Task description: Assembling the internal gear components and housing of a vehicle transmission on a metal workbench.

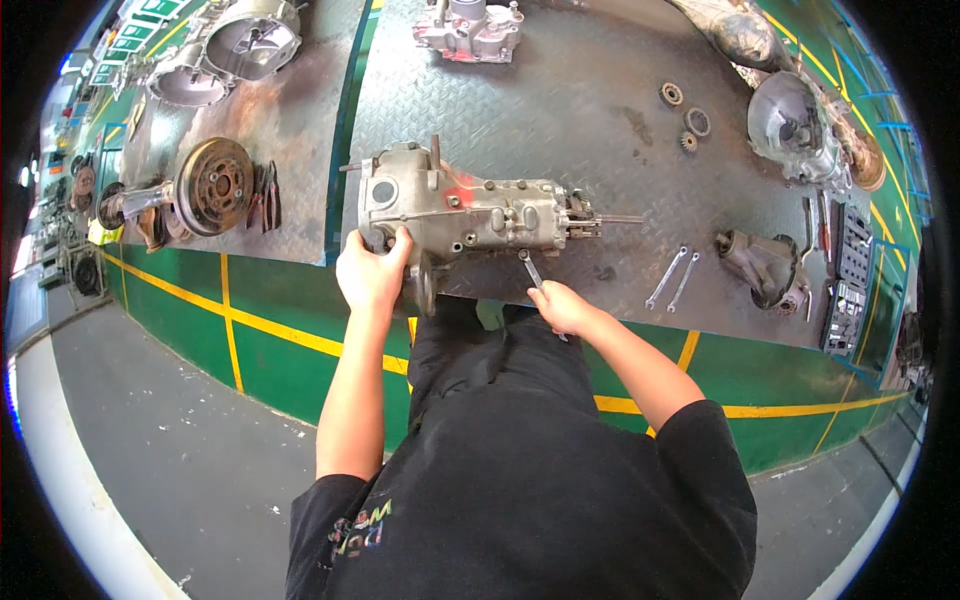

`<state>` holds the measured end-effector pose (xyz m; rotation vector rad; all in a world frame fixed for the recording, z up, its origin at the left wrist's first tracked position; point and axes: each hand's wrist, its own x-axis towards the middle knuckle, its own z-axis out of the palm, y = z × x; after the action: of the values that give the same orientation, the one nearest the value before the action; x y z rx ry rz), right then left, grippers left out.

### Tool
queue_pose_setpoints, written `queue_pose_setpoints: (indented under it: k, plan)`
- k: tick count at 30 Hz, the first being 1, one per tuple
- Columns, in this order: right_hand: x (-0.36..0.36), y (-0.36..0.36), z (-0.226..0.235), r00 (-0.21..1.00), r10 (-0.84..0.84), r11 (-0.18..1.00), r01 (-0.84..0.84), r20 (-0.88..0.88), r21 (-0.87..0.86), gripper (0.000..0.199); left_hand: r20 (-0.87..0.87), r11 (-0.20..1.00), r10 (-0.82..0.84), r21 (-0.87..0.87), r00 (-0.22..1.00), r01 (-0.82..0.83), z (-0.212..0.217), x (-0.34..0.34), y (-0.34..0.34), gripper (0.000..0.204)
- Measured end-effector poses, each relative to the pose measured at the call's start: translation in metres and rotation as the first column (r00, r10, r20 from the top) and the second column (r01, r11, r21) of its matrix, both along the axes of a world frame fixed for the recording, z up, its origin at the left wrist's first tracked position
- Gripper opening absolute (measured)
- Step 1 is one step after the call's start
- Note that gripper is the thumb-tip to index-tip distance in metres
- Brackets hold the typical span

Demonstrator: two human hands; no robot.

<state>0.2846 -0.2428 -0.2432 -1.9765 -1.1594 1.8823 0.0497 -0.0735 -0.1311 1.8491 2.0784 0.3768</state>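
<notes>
A grey metal gearbox (470, 215) lies on its side along the near edge of the steel workbench (590, 120), its thin shaft pointing right. My left hand (374, 268) rests against its lower left end, the thumb up on the casing and the fingers bent round a part I cannot make out. A round flange (424, 285) sticks out just beside that hand. My right hand (562, 306) is closed round a combination wrench (531, 270), whose upper end reaches the lower edge of the casing; whether it sits on a bolt I cannot tell.
Two more wrenches (667, 280) lie right of my right hand. Farther right are a dark metal housing (760, 265) and a socket set (849, 270). Several small gears (697, 121) lie beyond. A brake drum axle (214, 185) and pliers (268, 195) sit on the left bench.
</notes>
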Motion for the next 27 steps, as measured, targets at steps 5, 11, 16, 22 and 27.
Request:
queue_pose_setpoints:
  k: [5, 11, 16, 22, 27]
  plan:
    - [0.045, 0.021, -0.002, 0.855, 0.421, 0.866, -0.478, 0.301, 0.147, 0.04, 0.104, 0.997, -0.037, 0.068, 0.994, 0.03, -0.003, -0.003, 0.001, 0.055]
    - [0.06, 0.016, -0.025, 0.863, 0.398, 0.849, -0.475, 0.312, 0.231, 0.051, 0.032, 0.999, -0.034, 0.003, 0.999, 0.033, 0.001, 0.003, 0.011, 0.055]
    - [0.056, -0.031, -0.026, 0.986, 0.054, 0.975, -0.086, 0.156, 0.207, 0.054, -0.096, 1.0, -0.019, -0.001, 0.995, 0.019, 0.0, 0.008, 0.018, 0.058]
    - [0.0, -0.042, -0.017, 0.837, -0.43, 0.898, 0.436, -0.339, -0.063, 0.033, -0.033, 1.0, -0.001, -0.024, 0.999, 0.0, 0.002, 0.009, 0.015, 0.056]
    - [-0.051, -0.021, -0.005, 0.492, -0.744, 0.665, 0.618, -0.452, -0.421, 0.029, -0.002, 1.0, -0.022, 0.001, 1.0, 0.022, -0.001, 0.005, 0.015, 0.056]
